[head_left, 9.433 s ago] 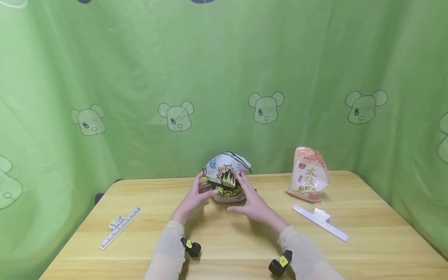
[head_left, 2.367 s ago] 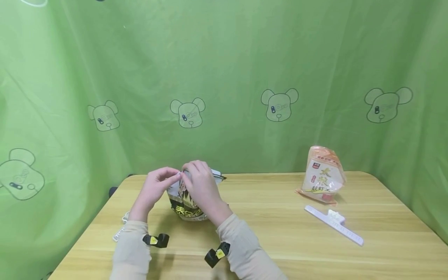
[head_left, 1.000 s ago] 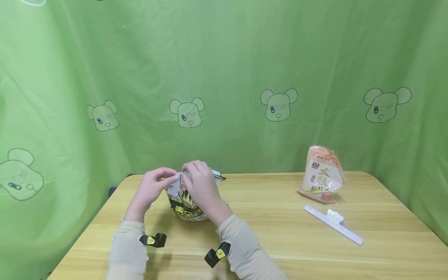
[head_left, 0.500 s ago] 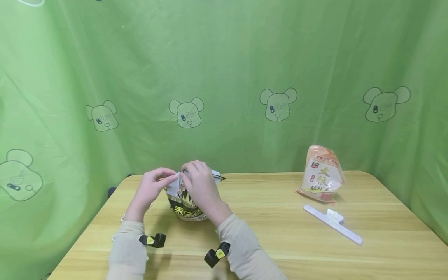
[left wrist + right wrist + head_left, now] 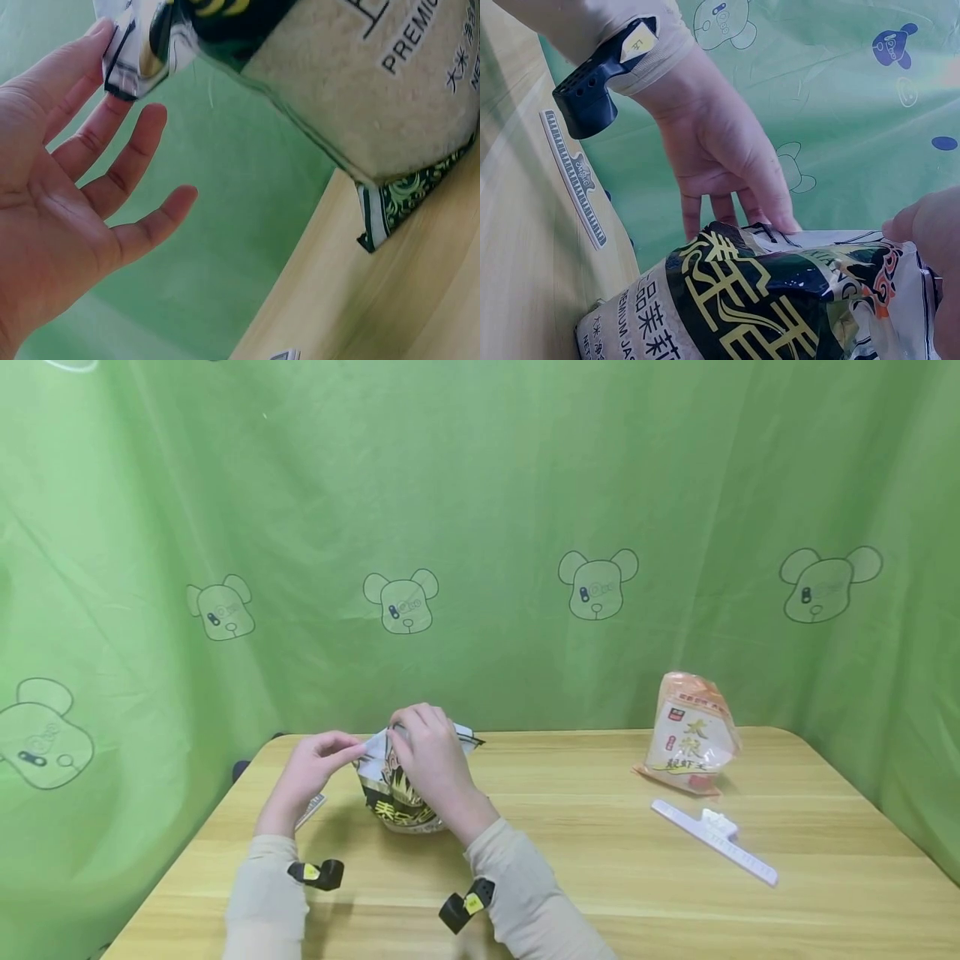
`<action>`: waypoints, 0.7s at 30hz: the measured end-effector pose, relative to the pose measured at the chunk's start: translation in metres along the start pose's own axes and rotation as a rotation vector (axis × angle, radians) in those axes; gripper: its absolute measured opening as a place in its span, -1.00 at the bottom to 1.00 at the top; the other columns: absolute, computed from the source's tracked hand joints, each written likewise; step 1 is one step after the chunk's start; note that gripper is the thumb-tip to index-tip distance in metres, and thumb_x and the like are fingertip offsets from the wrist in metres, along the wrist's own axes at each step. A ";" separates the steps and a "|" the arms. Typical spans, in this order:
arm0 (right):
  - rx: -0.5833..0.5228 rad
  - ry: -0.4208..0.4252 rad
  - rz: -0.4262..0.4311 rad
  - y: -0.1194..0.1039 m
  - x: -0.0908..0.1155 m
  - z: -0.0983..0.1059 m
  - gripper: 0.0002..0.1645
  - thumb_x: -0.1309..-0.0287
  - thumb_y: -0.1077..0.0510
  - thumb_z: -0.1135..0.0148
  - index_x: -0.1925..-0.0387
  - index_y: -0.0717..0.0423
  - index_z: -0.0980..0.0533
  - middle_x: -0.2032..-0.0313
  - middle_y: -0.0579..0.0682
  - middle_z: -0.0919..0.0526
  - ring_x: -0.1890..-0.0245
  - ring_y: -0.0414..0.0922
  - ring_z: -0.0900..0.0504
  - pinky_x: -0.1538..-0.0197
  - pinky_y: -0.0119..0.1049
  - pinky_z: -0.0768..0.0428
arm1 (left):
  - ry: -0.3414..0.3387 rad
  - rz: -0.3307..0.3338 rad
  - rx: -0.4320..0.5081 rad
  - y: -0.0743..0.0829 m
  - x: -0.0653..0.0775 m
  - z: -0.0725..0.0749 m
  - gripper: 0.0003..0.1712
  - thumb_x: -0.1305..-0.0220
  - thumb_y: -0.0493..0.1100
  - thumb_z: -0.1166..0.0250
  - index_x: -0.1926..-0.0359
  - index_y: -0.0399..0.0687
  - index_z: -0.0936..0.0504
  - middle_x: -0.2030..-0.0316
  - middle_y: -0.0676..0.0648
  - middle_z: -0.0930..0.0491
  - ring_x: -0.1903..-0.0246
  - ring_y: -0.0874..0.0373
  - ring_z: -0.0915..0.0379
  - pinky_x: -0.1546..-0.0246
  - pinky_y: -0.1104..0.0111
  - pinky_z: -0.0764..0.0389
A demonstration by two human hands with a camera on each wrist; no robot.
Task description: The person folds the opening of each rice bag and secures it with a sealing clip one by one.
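Note:
The rice bag point(image 5: 393, 793), black and white with gold lettering, stands on the table; in the left wrist view its see-through lower part shows the rice grains. My left hand point(image 5: 303, 777) pinches the left corner of its white top between thumb and fingers, the other fingers spread loosely. My right hand point(image 5: 435, 764) grips the top edge nearer the middle and hides part of the bag's front. Beside the left wrist lies a long clip with a piano-key pattern point(image 5: 574, 180), mostly covered by that arm in the head view.
To the right stands a second, orange-and-white rice bag point(image 5: 692, 739). A long pale purple clip point(image 5: 712, 842) lies in front of it on the wooden table point(image 5: 570, 860). A green curtain point(image 5: 495, 510) hangs behind the table's far edge.
The left hand has shifted left and slightly down along the bag's top, away from the right hand. More white edge and the piano-key clip now show. The right hand has kept its place.

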State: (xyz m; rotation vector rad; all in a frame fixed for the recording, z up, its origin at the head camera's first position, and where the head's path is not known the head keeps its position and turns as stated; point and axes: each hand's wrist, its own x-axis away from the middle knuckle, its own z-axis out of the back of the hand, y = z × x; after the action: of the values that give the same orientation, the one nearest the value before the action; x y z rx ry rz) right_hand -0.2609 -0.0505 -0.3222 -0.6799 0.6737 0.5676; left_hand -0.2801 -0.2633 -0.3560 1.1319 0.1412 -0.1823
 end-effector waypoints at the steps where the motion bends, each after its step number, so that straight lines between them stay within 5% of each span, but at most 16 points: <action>1: 0.000 0.000 0.000 0.000 0.000 0.000 -0.84 -0.27 0.12 -0.21 0.17 0.08 -0.59 0.12 -0.03 -0.66 0.03 -0.10 -0.58 -0.16 -0.21 -0.55 | -0.001 -0.002 -0.008 -0.002 0.000 0.001 -0.57 -0.22 0.04 -0.34 0.07 -0.21 -0.66 0.10 -0.10 -0.69 0.06 0.19 -0.53 -0.24 0.06 -0.39; 21: 0.016 0.001 0.008 0.001 0.000 -0.001 -0.82 -0.27 0.11 -0.20 0.16 0.08 -0.59 0.11 -0.02 -0.67 0.04 -0.10 -0.58 -0.15 -0.22 -0.56 | 0.006 0.018 -0.026 -0.009 0.002 0.008 -0.60 -0.23 -0.03 -0.35 0.06 -0.26 -0.64 0.19 0.07 -0.70 0.12 0.27 -0.53 -0.12 0.25 -0.41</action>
State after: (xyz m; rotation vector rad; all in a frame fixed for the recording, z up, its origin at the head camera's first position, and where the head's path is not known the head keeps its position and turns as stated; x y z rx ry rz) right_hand -0.2622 -0.0506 -0.3236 -0.6631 0.6817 0.5690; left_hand -0.2802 -0.2741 -0.3612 1.1080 0.1385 -0.1609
